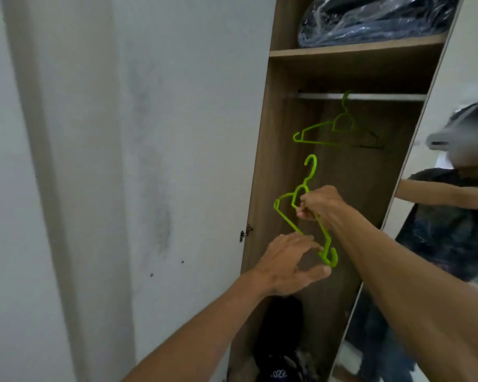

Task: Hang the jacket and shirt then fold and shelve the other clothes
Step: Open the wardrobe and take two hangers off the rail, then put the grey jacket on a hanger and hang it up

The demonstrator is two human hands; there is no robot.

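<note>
The right hand (322, 205) has a clenched grip on a green hanger (287, 219), held tilted inside the open wardrobe (265, 161). The left hand (287, 263) is released, with spread fingers at the hanger's lower end. A second green hanger (316, 127) hangs on the rail (384, 97). Dark clothes (279, 340) lie heaped on the wardrobe floor, with white print reading "022".

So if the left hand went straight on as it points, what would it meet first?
Probably the lower end of the green hanger the right hand grips; the left hand looks nearly there.
</note>
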